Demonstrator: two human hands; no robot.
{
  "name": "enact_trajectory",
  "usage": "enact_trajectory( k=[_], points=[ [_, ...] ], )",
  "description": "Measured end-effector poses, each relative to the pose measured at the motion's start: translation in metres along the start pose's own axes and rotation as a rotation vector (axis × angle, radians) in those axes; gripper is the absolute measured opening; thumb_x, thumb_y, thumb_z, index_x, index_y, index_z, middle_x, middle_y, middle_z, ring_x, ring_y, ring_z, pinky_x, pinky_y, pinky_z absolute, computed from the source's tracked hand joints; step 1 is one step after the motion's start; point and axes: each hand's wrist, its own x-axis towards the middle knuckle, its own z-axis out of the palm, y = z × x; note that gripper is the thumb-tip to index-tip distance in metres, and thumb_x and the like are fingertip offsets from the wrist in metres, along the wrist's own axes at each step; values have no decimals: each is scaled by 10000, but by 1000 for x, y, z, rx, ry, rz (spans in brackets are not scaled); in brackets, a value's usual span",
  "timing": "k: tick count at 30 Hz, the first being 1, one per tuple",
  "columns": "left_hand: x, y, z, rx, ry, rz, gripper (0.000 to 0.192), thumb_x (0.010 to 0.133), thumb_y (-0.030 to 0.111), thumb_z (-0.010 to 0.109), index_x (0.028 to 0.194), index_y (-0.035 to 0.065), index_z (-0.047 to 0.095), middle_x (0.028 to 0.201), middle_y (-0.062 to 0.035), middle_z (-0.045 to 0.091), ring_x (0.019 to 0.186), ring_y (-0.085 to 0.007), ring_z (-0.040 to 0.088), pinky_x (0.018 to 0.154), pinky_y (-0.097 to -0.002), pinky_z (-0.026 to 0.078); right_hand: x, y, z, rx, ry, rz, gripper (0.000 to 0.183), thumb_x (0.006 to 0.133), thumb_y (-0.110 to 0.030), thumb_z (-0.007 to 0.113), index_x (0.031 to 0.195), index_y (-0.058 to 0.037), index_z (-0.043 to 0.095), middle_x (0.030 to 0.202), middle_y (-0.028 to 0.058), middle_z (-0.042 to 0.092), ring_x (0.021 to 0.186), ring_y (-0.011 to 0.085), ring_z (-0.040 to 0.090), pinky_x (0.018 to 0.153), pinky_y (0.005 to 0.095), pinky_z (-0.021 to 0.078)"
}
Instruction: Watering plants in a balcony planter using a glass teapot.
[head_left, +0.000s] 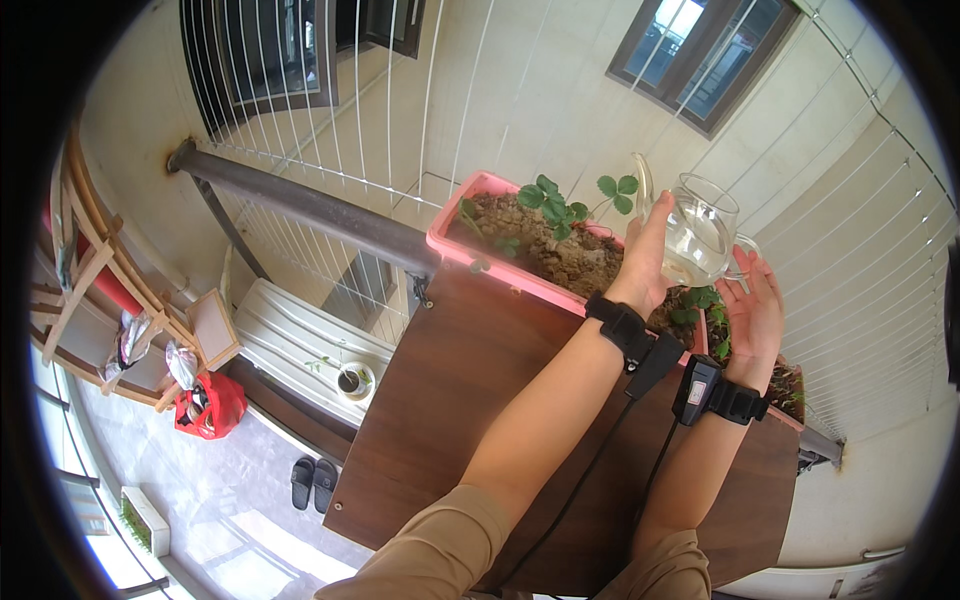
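A clear glass teapot with a curved spout is held above the planters, and clear liquid seems to be inside. My left hand grips its spout side, thumb pointing up along the glass. At the loop handle, my right hand has its fingers and thumb against the glass, palm partly showing. Below and left of the pot lies a pink rectangular planter with dry brown soil and strawberry-like leafy plants. Its right part is partly hidden by my left hand and wrist.
The planters stand along a brown wooden board, beside a metal railing and white safety wires. A second planter sits farther right. Lower left are a potted seedling, a red bag and slippers. Black cables trail from my wrist straps.
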Motion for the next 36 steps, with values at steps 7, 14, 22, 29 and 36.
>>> enact_trajectory(
  k=[7, 14, 22, 29, 36],
  points=[
    [0, 1, 0, 2, -1, -8, 646, 774, 446, 542, 1234, 72, 285, 1179, -125, 398, 1052, -260, 442, 799, -453, 416, 0, 0, 1, -21, -6, -7, 287, 858, -171, 487, 1074, -1, 409, 1097, 142, 522, 747, 154, 537, 718, 302, 450],
    [4, -2, -4, 26, 7, -16, 690, 757, 479, 543, 1252, 86, 265, 1222, -121, 364, 1100, -270, 398, 837, -501, 366, 1, 1, 0, -21, -2, -4, 284, 857, -168, 488, 1074, -3, 409, 1099, 139, 522, 730, 149, 535, 713, 300, 452],
    [6, -2, -7, 48, 8, -28, 750, 745, 505, 540, 1280, 90, 216, 1273, -128, 309, 1152, -287, 341, 874, -547, 302, 1, 2, 1, -17, -8, -3, 286, 854, -172, 497, 1069, -5, 409, 1095, 136, 524, 741, 154, 538, 718, 300, 453],
    [5, -1, -6, 29, 8, -13, 734, 748, 492, 545, 1269, 85, 227, 1245, -132, 335, 1111, -284, 390, 826, -512, 371, 1, 2, 2, -17, -10, -5, 283, 848, -168, 509, 1059, -4, 415, 1084, 136, 528, 765, 162, 547, 718, 300, 457],
    [4, 1, -5, 37, 16, -16, 715, 747, 489, 548, 1255, 82, 254, 1227, -126, 353, 1101, -277, 395, 822, -508, 376, 0, 3, 3, -12, -2, -7, 276, 842, -160, 517, 1048, -4, 418, 1071, 137, 535, 761, 163, 547, 717, 300, 457]
  ],
)
